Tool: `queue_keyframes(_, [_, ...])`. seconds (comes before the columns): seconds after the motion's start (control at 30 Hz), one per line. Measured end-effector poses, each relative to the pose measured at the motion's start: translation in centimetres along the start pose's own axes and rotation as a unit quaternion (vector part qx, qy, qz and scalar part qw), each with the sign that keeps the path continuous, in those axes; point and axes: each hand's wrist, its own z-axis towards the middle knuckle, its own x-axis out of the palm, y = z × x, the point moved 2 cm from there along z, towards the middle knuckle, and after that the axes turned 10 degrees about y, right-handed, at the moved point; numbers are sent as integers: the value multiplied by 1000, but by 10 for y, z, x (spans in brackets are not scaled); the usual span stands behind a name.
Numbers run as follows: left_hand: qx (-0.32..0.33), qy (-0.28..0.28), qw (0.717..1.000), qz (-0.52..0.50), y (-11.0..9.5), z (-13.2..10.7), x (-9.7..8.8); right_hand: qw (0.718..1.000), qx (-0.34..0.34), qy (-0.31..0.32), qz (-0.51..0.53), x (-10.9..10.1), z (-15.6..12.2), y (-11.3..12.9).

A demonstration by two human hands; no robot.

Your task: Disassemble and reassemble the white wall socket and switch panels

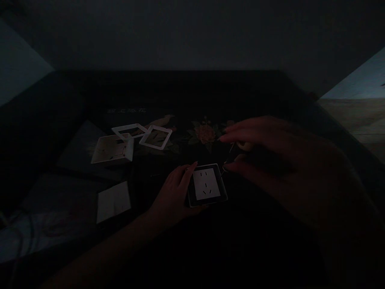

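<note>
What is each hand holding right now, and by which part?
Left hand grips the socket by its left edge. Right hand pinches a small pale thing in its fingertips; too dark to tell which part.

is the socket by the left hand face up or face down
Face up: the socket lies flat with its white front and pin slots showing, the left hand holding its edge.

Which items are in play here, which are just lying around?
In play: socket, gripped by left hand; small pale object, unclear in the dark, in right hand.
Lying about: two white frames, white plate, white square, floral cloth.
</note>
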Motion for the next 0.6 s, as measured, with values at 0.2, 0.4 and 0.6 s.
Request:
queue_keyframes(0.2, [-18, 13, 1000, -8, -1, -1, -1, 999, 27, -37, -2, 5, 3, -2])
queue_keyframes(0.4, [-2, 4, 1000, -9, 0, -1, 0, 1000, 13, 11, 10, 5, 0, 1])
queue_keyframes(0.6, [-4, 5, 1000, -5, 2, -1, 1, 998, 38, -40, -18, 6, 2, 3])
